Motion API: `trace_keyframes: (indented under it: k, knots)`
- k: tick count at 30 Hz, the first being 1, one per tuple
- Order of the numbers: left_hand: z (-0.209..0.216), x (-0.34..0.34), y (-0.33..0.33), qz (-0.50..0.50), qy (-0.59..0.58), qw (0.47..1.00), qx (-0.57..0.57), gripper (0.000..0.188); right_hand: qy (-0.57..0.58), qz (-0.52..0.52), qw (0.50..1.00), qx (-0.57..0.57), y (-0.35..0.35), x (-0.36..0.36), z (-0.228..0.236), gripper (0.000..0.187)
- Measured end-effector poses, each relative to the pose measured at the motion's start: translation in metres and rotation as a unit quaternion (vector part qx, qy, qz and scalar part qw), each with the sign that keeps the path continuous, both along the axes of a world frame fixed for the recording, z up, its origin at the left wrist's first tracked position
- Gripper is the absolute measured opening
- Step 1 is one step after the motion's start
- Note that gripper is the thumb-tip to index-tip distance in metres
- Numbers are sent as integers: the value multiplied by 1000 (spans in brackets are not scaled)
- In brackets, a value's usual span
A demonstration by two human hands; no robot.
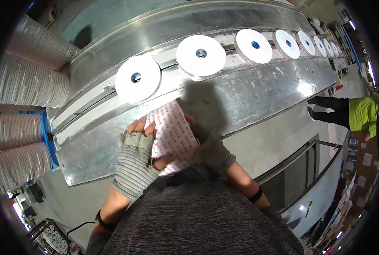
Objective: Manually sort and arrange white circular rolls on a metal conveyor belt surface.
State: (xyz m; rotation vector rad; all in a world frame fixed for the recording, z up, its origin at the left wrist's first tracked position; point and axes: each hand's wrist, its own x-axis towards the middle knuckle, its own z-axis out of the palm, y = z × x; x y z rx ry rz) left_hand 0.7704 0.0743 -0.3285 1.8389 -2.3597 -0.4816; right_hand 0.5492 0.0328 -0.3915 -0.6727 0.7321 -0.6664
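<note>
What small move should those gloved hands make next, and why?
Perhaps ease the roughly rectangular, white, red-printed piece forward over the shiny metal bench: the grey-gloved left hand and grey-gloved right hand hold its two sides, and the bench lies directly ahead.

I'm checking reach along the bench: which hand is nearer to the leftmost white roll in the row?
Left. The left hand is just below that white roll in the picture; the right hand is farther off, below and to its right.
</note>
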Motion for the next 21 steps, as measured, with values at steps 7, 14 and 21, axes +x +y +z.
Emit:
trace_keyframes:
  k: [7,14,21]
  knots:
    - [6,-26,-22,-9,-10,999,-49,87,204,18,955,-215,16,5,-6,114]
    - [2,-4,-21,-55,44,996,-52,88,-100,32,994,10,-38,-63,-55,86]
    - [-3,14,-17,10,100,991,-89,77,70,174,981,-47,-128,15,-1,72]
